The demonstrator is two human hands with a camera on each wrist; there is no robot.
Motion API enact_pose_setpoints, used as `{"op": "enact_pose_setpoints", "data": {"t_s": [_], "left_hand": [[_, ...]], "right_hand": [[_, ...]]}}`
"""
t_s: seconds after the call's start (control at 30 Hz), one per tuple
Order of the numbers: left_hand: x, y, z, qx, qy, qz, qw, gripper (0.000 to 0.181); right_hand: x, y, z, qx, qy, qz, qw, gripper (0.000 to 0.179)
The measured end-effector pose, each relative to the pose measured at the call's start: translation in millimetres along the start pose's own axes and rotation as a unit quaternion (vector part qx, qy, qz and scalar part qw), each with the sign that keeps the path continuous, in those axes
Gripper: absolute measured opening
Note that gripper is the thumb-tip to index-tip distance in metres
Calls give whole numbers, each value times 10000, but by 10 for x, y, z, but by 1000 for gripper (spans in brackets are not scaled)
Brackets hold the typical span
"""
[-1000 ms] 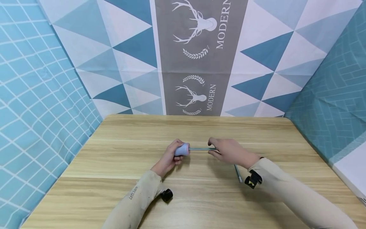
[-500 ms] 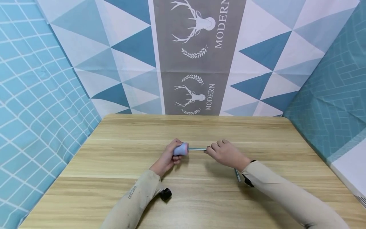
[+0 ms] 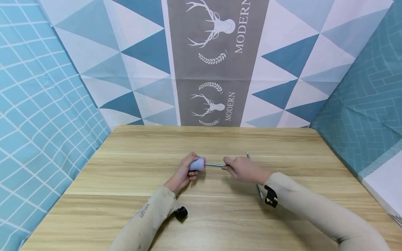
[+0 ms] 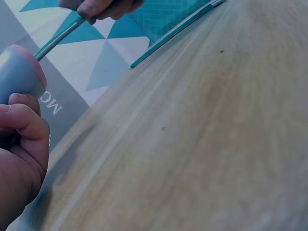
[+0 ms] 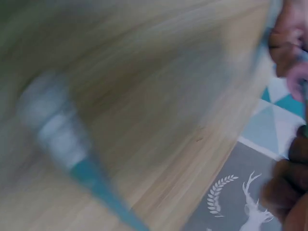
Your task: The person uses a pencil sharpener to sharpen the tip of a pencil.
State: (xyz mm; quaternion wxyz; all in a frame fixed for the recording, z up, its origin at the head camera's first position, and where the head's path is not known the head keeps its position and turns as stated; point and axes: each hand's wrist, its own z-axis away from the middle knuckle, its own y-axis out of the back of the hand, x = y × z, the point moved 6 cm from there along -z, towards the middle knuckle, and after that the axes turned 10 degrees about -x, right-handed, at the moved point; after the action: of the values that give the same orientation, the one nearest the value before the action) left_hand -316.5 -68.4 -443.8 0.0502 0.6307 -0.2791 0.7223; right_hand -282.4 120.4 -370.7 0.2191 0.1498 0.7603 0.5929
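My left hand (image 3: 182, 176) grips a lavender-blue pencil sharpener (image 3: 197, 164) with a pink rim; it shows larger at the left of the left wrist view, fingers (image 4: 31, 122) curled round its body. A green pencil (image 3: 214, 165) sticks out of the pink end, its tip hidden inside. On the pencil's other end, thumb and fingers of my right hand (image 3: 246, 170) pinch it. A second green pencil (image 3: 259, 191) lies on the table below my right forearm and hand, partly covered by them. Its silver ferrule (image 5: 62, 139) is blurred in the right wrist view.
Both forearms reach over a wood-grain table (image 3: 150, 146). A patterned cloth wall (image 3: 138, 69) rises behind its far edge, with blue tiled cloth (image 3: 37, 104) on the left. Something white (image 3: 386, 184) stands by the right edge.
My right hand has turned about the pencil, with its grip changing, and shifted slightly left. The left hand keeps the sharpener nearly still. More of the second pencil shows.
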Motion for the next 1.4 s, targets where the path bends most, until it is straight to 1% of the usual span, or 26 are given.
{"op": "enact_pose_setpoints", "data": {"t_s": [0.03, 0.07, 0.1, 0.13, 0.17, 0.23, 0.3, 0.37, 0.4, 0.47, 0.5, 0.53, 0.57, 0.6, 0.67, 0.77, 0.8, 0.83, 0.87, 0.93, 1.03, 1.1, 1.2, 1.3, 1.37, 1.4], "left_hand": [[-2, 9, 0, 19, 2, -6, 10000, 8], [-3, 15, 1, 27, 2, -10, 10000, 9], [-8, 24, 0, 23, 15, -22, 10000, 9], [-9, 27, 3, 16, 25, -18, 10000, 9], [-10, 29, 7, -3, 32, -16, 10000, 10], [-13, 28, 13, -61, 50, -3, 10000, 10], [-20, 28, 18, -121, 65, 34, 9999, 11], [-24, 22, 21, -187, 55, 80, 9998, 11], [-28, 21, 21, -215, 57, 90, 9997, 11], [-35, 20, 16, -261, 53, 72, 9996, 10], [-36, 16, 14, -276, 49, 56, 9996, 10], [-35, 13, 13, -288, 42, 33, 9996, 10], [-34, 9, 12, -289, 43, 0, 9996, 10], [-34, 7, 10, -283, 42, -39, 9996, 10], [-34, 5, 6, -260, 38, -109, 9996, 10], [-38, 9, 4, -165, 48, -162, 9997, 10], [-41, 12, 3, -135, 49, -169, 9998, 10], [-42, 12, 2, -120, 43, -172, 9998, 10], [-43, 12, 1, -107, 39, -173, 9998, 9], [-42, 8, -2, -107, 18, -175, 9998, 9], [-34, 5, -10, -121, -40, -189, 9997, 9], [-28, 4, -17, -106, -74, -166, 9998, 9], [-17, 3, -22, -55, -106, -115, 9999, 9], [-13, 9, -26, -23, -98, -92, 9999, 9], [-13, 13, -29, -15, -75, -86, 9999, 9], [-13, 17, -30, -10, -64, -80, 9999, 9]], "right_hand": [[27, 11, -27, -255, -250, -587, 9976, 26], [55, 22, -51, -499, -504, -1122, 9911, 27], [80, 29, -70, -769, -772, -1659, 9801, 28], [113, 28, -85, -1027, -1029, -2138, 9660, 29], [143, 25, -93, -1283, -1287, -2621, 9478, 30], [192, 12, -97, -1731, -1735, -3484, 9048, 33], [239, -17, -84, -2085, -2173, -4285, 8519, 35], [270, -48, -68, -2340, -2478, -4902, 8022, 34], [284, -65, -61, -2421, -2602, -5150, 7801, 33], [309, -98, -45, -2557, -2797, -5516, 7431, 29], [317, -113, -37, -2619, -2864, -5637, 7292, 28], [325, -125, -30, -2673, -2904, -5732, 7181, 26], [332, -136, -24, -2705, -2930, -5803, 7101, 26], [340, -145, -18, -2723, -2965, -5863, 7030, 25], [353, -160, -10, -2749, -2960, -5929, 6966, 25], [364, -168, -4, -2712, -2929, -5910, 7010, 25], [367, -168, -1, -2693, -2941, -5871, 7045, 26], [369, -163, 2, -2662, -2946, -5776, 7132, 26], [372, -153, 5, -2620, -2954, -5619, 7268, 28], [377, -118, 11, -2560, -2965, -5150, 7624, 32], [364, -31, 14, -2428, -2913, -4168, 8261, 39], [336, 43, 13, -2319, -2791, -3436, 8662, 42], [268, 157, 15, -1980, -2526, -2376, 9168, 39], [174, 249, 28, -1431, -2165, -1325, 9566, 29], [95, 299, 42, -887, -1824, -552, 9777, 23], [54, 313, 52, -611, -1615, -109, 9849, 21]]}}
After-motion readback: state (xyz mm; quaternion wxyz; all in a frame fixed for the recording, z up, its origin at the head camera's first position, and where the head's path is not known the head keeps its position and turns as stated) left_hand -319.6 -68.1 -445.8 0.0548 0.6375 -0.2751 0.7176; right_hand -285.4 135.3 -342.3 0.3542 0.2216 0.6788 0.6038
